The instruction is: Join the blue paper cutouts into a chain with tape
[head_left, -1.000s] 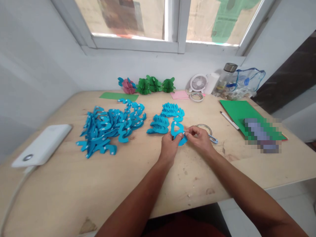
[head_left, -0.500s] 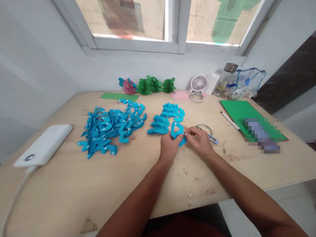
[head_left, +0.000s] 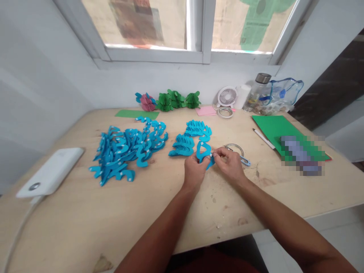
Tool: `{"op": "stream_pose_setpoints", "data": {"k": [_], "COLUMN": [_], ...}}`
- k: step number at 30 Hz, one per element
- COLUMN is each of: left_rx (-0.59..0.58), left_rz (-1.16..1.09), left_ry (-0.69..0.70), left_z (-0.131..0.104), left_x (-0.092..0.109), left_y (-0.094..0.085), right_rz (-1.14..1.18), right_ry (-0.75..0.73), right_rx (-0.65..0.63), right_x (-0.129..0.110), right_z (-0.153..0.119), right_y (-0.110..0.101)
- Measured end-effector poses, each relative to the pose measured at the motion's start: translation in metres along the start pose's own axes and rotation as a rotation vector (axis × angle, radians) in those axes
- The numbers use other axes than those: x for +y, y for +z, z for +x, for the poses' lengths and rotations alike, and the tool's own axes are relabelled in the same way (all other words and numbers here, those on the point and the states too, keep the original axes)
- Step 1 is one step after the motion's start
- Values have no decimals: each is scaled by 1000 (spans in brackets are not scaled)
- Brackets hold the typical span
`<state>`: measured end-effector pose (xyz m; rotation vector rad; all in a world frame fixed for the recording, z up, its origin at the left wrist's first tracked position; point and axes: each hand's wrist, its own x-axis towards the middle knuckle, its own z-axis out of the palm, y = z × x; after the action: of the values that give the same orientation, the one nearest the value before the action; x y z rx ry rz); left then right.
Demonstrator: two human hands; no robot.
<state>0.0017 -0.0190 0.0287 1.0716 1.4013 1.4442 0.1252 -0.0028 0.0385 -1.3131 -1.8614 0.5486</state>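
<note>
A curved blue paper cutout [head_left: 203,149] with small white squares on it is pinched in my left hand [head_left: 194,169], thumb on top. Just to its right, my right hand [head_left: 229,162] has thumb and forefinger pressed together beside a white square on the cutout's edge. Whatever those fingertips hold is too small to make out. Behind my hands lie two fanned blue paper pieces [head_left: 182,145], [head_left: 198,129]. A large heap of blue cutouts [head_left: 125,146], many bearing white squares, spreads over the table to the left.
By my right hand lie a tape roll [head_left: 235,147] and a blue cutter [head_left: 245,161]. Farther right are a white pen [head_left: 263,138] and a green sheet [head_left: 270,127]. A white power bank [head_left: 52,170] is at left. Paper figures [head_left: 174,100], a fan [head_left: 227,97] and a bottle [head_left: 257,93] line the wall.
The camera view has shifted slightly. Both hands stay at the cutout, with my right fingertips now a little farther from its white square.
</note>
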Motion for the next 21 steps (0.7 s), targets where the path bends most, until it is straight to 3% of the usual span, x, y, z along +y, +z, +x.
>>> {"op": "stream_pose_setpoints", "data": {"k": [11,18,21], "left_rx": [21,-41,-77], "left_rz": [11,-50,-127], "left_ry": [-32,-60,-74], "left_z": [1,-1,-1], "left_x": [3,4,5], "left_y": [-1,-1,0], "right_rz": [73,272,260], "right_ry": [56,111,116], "right_rx": [49,-79,-66], "right_x": [2,5,9], "right_z": [0,3,4], "right_y": [-1,1,4]}}
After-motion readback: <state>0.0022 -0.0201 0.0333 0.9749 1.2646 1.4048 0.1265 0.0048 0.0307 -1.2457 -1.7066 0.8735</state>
